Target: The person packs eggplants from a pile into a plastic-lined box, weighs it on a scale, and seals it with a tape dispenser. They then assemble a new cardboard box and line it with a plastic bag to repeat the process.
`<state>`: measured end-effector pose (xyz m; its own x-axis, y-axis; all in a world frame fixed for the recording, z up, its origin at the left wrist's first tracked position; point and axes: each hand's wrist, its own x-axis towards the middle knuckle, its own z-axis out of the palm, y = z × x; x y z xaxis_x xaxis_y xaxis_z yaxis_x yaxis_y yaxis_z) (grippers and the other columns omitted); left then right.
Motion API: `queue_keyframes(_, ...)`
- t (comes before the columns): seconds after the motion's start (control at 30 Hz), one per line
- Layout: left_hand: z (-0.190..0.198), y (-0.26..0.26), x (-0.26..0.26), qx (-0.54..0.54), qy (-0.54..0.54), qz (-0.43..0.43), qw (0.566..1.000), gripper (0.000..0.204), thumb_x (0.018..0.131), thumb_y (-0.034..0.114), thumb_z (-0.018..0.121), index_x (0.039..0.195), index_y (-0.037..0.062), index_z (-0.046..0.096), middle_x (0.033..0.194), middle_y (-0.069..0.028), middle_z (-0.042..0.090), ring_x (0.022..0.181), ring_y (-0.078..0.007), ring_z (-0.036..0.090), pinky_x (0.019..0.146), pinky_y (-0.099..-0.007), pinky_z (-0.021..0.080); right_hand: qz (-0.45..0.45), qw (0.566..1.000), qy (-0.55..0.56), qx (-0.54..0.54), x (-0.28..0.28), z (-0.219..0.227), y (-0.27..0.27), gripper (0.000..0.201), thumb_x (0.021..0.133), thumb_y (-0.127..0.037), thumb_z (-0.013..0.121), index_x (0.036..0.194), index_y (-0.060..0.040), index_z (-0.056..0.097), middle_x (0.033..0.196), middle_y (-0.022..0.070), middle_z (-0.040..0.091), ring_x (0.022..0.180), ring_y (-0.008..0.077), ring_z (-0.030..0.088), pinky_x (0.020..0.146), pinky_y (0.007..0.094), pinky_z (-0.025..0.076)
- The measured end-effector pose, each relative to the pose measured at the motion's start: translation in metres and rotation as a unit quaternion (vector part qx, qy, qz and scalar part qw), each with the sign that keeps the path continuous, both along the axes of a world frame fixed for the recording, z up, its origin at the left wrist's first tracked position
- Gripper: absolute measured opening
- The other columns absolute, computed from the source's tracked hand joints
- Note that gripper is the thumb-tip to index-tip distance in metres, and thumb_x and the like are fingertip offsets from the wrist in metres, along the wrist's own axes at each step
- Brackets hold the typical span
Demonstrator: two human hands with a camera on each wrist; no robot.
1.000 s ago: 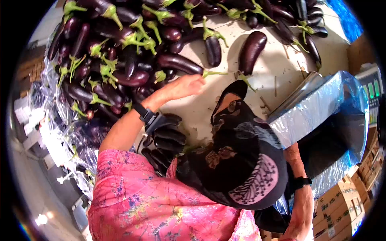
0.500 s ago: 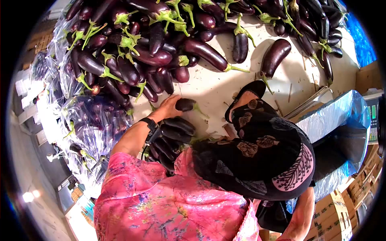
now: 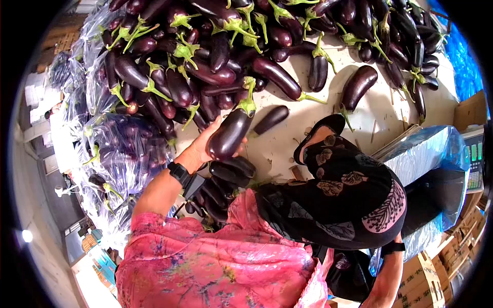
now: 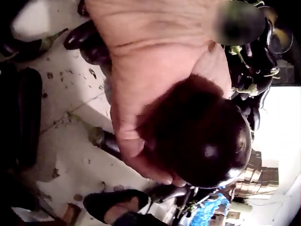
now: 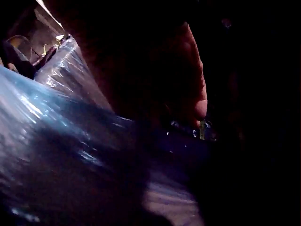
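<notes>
In the head view, my left hand (image 3: 196, 149) grips a plump dark eggplant (image 3: 231, 132), its green stem pointing up and away from me. The left wrist view shows the palm and fingers curled under the eggplant (image 4: 211, 146), its rounded end toward the camera. Just beyond lies a smaller eggplant (image 3: 272, 119) on the white surface. Beside my wrist, more eggplants (image 3: 231, 172) lie side by side. In the dim right wrist view my right hand (image 5: 155, 80) reaches into a blue plastic lining (image 5: 61, 122); its grip is lost in the dark, and the knee hides it in the head view.
A large heap of eggplants (image 3: 205, 72) spreads over the far left and back. Clear plastic bags (image 3: 123, 149) with eggplants stand on the left. A bent leg in black patterned trousers (image 3: 328, 200) takes up the middle right. A scale (image 3: 475, 159) and cardboard boxes (image 3: 423, 282) stand at right.
My left hand has drawn back from the heap to the eggplants near the wrist, and now holds an eggplant raised with its stem up. The right arm has stayed low at the blue lining.
</notes>
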<state>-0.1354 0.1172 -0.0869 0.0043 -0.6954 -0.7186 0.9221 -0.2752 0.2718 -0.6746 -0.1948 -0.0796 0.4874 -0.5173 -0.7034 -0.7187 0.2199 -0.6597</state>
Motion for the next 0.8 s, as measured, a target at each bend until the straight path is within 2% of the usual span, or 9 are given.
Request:
queue_keyframes(0.17, 0.016, -0.029, -0.011, -0.098, 0.051, 0.027, 0.993, 0.074, 0.098, 0.064, 0.038, 0.139, 0.0028, 0.043, 0.115, -0.0246, 0.059, 0.094, -0.0376, 0.067, 0.073, -0.0461, 0.062, 0.331, 0.876, -0.031, -0.350, 0.001, -0.009, -0.023, 0.029, 0.091, -0.014, 0.060, 0.115, 0.0013, 0.062, 0.097, 0.0118, 0.070, 0.087, 0.0211, 0.066, 0.077, 0.0348, 0.052)
queue_keyframes(0.3, 0.058, -0.104, -0.023, -0.156, -0.147, -0.048, 0.976, 0.064, 0.100, 0.051, 0.046, 0.140, 0.0016, 0.043, 0.116, -0.0204, 0.062, 0.093, -0.0285, 0.069, 0.080, -0.0387, 0.059, 0.111, 0.970, -0.004, -0.217, 0.052, 0.048, -0.034, 0.025, 0.092, -0.013, 0.063, 0.110, 0.0039, 0.065, 0.087, 0.0095, 0.071, 0.080, 0.0163, 0.066, 0.074, 0.0321, 0.052)
queue_keyframes(0.4, 0.120, -0.199, -0.058, -0.204, -0.290, -0.021, 0.935, 0.055, 0.099, 0.033, 0.055, 0.140, -0.0012, 0.042, 0.113, -0.0134, 0.065, 0.095, -0.0187, 0.066, 0.080, -0.0304, 0.055, 0.003, 0.970, -0.104, -0.219, 0.112, 0.144, -0.041, 0.029, 0.096, -0.020, 0.063, 0.113, 0.0041, 0.065, 0.090, 0.0067, 0.068, 0.083, 0.0180, 0.064, 0.078, 0.0297, 0.051)
queue_keyframes(0.47, 0.137, -0.259, -0.080, -0.351, -0.403, -0.063, 0.843, 0.066, 0.092, 0.032, 0.065, 0.141, -0.0028, 0.038, 0.114, -0.0131, 0.063, 0.102, -0.0159, 0.063, 0.084, -0.0307, 0.053, -0.035, 0.976, -0.018, -0.213, 0.128, 0.196, -0.050, 0.036, 0.099, -0.026, 0.060, 0.122, 0.0021, 0.063, 0.106, 0.0088, 0.068, 0.099, 0.0177, 0.064, 0.088, 0.0287, 0.048)
queue_keyframes(0.53, 0.164, -0.310, -0.111, -0.466, -0.397, -0.120, 0.781, 0.082, 0.084, 0.034, 0.072, 0.144, -0.0054, 0.033, 0.121, -0.0203, 0.059, 0.110, -0.0254, 0.061, 0.094, -0.0368, 0.049, -0.142, 0.937, -0.210, -0.242, 0.168, 0.223, -0.038, 0.043, 0.101, -0.032, 0.057, 0.130, 0.0005, 0.060, 0.121, 0.0115, 0.064, 0.112, 0.0190, 0.060, 0.096, 0.0309, 0.046)
queue_keyframes(0.63, 0.167, -0.342, -0.178, -0.557, -0.666, -0.069, 0.492, 0.096, 0.078, 0.036, 0.076, 0.143, -0.0121, 0.025, 0.122, -0.0339, 0.055, 0.118, -0.0458, 0.054, 0.105, -0.0465, 0.042, -0.331, 0.864, -0.333, -0.183, 0.178, 0.214, -0.053, 0.046, 0.099, -0.032, 0.058, 0.133, -0.0006, 0.058, 0.125, 0.0112, 0.063, 0.113, 0.0165, 0.061, 0.098, 0.0315, 0.046)
queue_keyframes(0.67, 0.168, -0.345, -0.188, -0.583, -0.661, -0.058, 0.468, 0.085, 0.081, 0.032, 0.075, 0.143, -0.0091, 0.033, 0.124, -0.0314, 0.057, 0.112, -0.0431, 0.059, 0.102, -0.0421, 0.047, -0.363, 0.852, -0.348, -0.147, 0.172, 0.216, -0.059, 0.044, 0.098, -0.029, 0.060, 0.132, -0.0009, 0.059, 0.123, 0.0106, 0.064, 0.110, 0.0154, 0.061, 0.098, 0.0316, 0.046)
queue_keyframes(0.77, 0.165, -0.333, -0.133, -0.442, -0.418, -0.375, 0.699, 0.053, 0.091, 0.012, 0.065, 0.141, 0.0010, 0.050, 0.129, -0.0123, 0.063, 0.120, -0.0223, 0.060, 0.102, -0.0349, 0.047, -0.390, 0.881, -0.245, -0.103, 0.122, 0.206, -0.057, 0.038, 0.089, -0.028, 0.071, 0.117, -0.0036, 0.064, 0.107, 0.0065, 0.068, 0.099, 0.0158, 0.064, 0.088, 0.0333, 0.051)
queue_keyframes(0.8, 0.144, -0.324, -0.115, -0.364, -0.470, -0.357, 0.720, 0.054, 0.092, 0.017, 0.064, 0.142, 0.0029, 0.049, 0.130, -0.0126, 0.063, 0.121, -0.0220, 0.059, 0.101, -0.0336, 0.047, -0.424, 0.875, -0.220, -0.078, 0.104, 0.190, -0.051, 0.040, 0.088, -0.029, 0.074, 0.117, -0.0039, 0.063, 0.107, 0.0063, 0.068, 0.099, 0.0162, 0.064, 0.087, 0.0335, 0.052)
